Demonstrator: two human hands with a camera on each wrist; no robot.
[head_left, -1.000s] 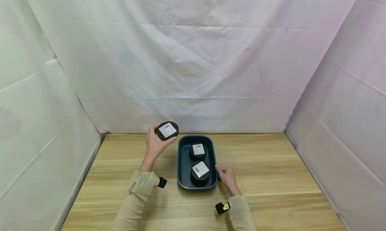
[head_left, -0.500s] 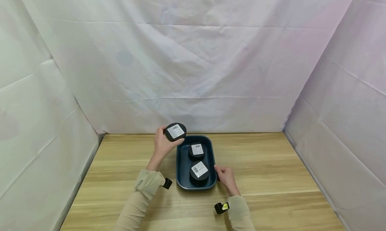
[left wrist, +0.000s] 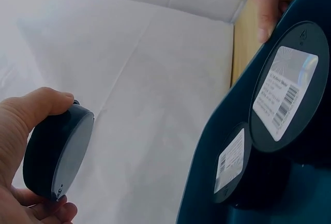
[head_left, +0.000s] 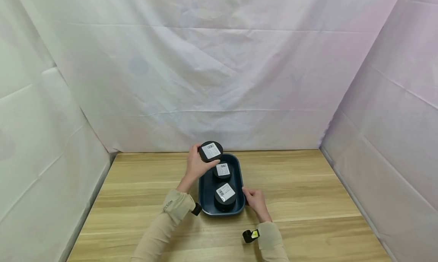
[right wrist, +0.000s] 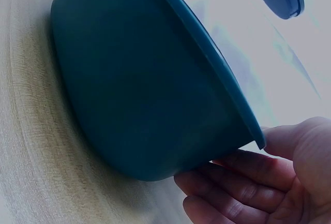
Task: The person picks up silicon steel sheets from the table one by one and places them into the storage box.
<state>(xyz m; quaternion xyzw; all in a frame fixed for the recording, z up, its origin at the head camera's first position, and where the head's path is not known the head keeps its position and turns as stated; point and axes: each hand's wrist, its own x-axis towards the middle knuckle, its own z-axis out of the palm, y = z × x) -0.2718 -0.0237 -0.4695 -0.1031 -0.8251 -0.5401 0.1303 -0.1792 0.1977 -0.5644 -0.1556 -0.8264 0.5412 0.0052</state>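
My left hand grips a round flat black container by its side, thumb and fingers on opposite edges. A white barcode label sits on its upward face. It is held above the far end of a dark blue rectangular tray. Two similar labelled black containers stand in that tray, a far one and a near one. At the tray's right side my right hand pinches the rim; in the right wrist view, its thumb is above the rim and its fingers are beneath.
The tray rests on a wood-grain table. A white cloth backdrop rises at the table's far edge, with cloth walls on the left and right. Small black devices are strapped at both wrists.
My left hand has carried the black container rightward, from left of the tray to over its far end. My right hand stays on the rim, and the tray's containers keep their places.
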